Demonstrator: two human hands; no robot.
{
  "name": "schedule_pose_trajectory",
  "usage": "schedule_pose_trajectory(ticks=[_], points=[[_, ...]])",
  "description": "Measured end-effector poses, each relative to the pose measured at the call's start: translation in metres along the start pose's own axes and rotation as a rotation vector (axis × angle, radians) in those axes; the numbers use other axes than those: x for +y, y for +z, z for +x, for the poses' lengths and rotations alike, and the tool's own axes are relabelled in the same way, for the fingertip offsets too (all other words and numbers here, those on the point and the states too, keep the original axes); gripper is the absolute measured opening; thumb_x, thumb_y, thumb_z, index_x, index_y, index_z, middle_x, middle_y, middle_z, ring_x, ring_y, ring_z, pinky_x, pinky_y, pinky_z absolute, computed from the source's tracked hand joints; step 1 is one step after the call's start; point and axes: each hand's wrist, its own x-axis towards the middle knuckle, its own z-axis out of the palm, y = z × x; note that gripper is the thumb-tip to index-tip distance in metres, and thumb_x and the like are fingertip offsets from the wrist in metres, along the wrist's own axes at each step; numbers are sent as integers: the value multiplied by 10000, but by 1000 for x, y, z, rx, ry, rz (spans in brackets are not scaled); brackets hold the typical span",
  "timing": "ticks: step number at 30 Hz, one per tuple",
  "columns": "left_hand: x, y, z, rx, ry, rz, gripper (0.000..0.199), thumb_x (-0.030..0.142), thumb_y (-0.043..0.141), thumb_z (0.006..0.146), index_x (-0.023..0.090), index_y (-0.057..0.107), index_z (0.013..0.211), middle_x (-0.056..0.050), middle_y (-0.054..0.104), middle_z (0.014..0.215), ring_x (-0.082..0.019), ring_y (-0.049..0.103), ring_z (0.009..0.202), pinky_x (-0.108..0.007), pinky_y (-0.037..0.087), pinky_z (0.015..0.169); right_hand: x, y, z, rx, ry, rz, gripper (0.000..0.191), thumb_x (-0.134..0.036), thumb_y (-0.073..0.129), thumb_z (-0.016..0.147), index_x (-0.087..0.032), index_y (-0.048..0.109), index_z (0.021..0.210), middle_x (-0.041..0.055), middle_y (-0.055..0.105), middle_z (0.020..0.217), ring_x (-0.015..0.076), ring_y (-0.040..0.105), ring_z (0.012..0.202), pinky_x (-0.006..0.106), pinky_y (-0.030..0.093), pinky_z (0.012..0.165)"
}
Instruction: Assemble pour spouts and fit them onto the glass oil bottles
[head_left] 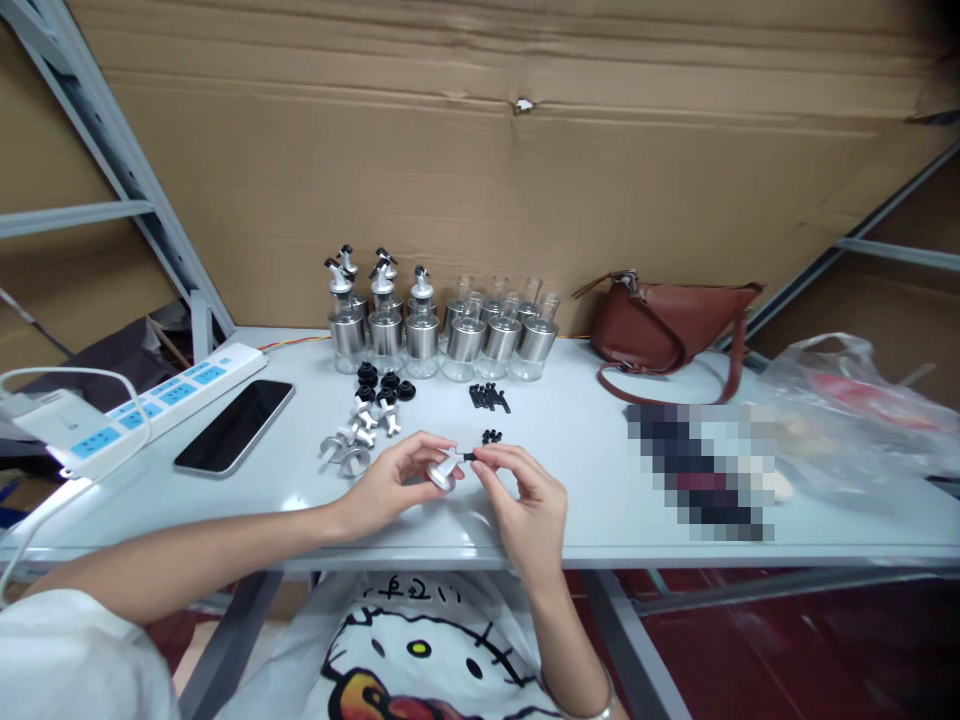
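Near the table's front edge, my left hand (397, 485) is closed on a silver pourer spout (444, 472). My right hand (529, 500) pinches a small black piece (470, 457) at the spout's narrow end. Beyond my left hand lie several silver spouts (363, 430) and several black stoppers (390, 384). Small black caps (492, 437) and a group of longer black pieces (490, 397) lie beyond my right hand. Glass bottles with steel bands (422, 340) stand in rows at the back; those on the left carry spouts, while those on the right (501, 340) have bare necks.
On the left are a white power strip (176, 400) with a plugged-in charger and a black phone (236, 427). A brown handbag (675, 320) sits at the back right. A clear plastic bag (862, 410) lies at the far right, beside a blurred patch. Cardboard (450, 160) rises behind.
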Motion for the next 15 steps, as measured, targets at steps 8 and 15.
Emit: schedule_pose_trajectory(ticks=[8,15], points=[[0,0,-1,24,8,-3,385,303,756,752,173,610,1083,-72,676,1060,-180,628,882,-349,464,861,1,0,0,-26,39,-1,73,-197,672,803,-221,734,772,48,731,798,194,684,769,324,570,699],[0,1,-2,51,24,16,364,262,736,759,179,618,1093,-63,660,1077,-175,620,904,-337,471,876,0,0,0,-50,4,8,117,-174,633,836,-231,733,813,34,728,821,177,683,781,299,564,707]])
